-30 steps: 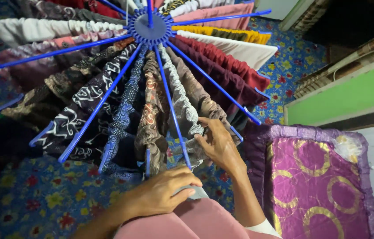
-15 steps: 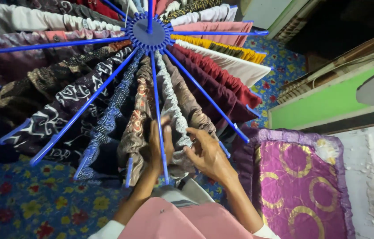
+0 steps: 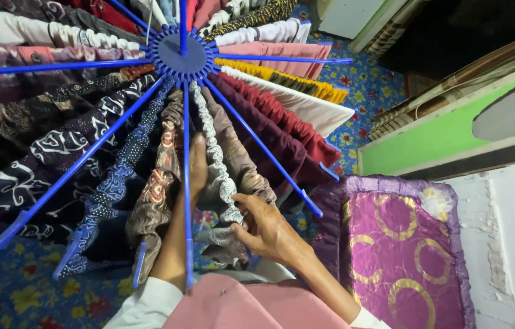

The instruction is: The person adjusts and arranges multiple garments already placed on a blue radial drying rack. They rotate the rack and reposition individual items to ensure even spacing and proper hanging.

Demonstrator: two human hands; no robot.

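A blue radial drying rack (image 3: pixel 179 52) spreads its rods over many gathered cloths. My left hand (image 3: pixel 197 163) reaches up under one blue rod (image 3: pixel 185 183), fingers stretched flat between a brown patterned cloth (image 3: pixel 159 189) and a grey-white lacy cloth (image 3: pixel 215 161). My right hand (image 3: pixel 265 230) pinches the lower end of that lacy cloth. Beside it hang a brown-grey cloth (image 3: pixel 240 161) and a dark maroon cloth (image 3: pixel 269 137). A pink cloth (image 3: pixel 251 304) lies below my forearms at the bottom edge.
A purple cushion with gold circles (image 3: pixel 403 244) lies at the right. A green panel (image 3: pixel 446 140) and a white wall (image 3: pixel 513 244) stand beyond it. The floor covering is blue with flowers (image 3: pixel 364 82). Dark patterned cloths (image 3: pixel 56 152) fill the left side.
My left hand has left the pink cloth and slid up along the rod between the hanging cloths. My right hand has moved slightly down the lacy cloth. The view has shifted right.
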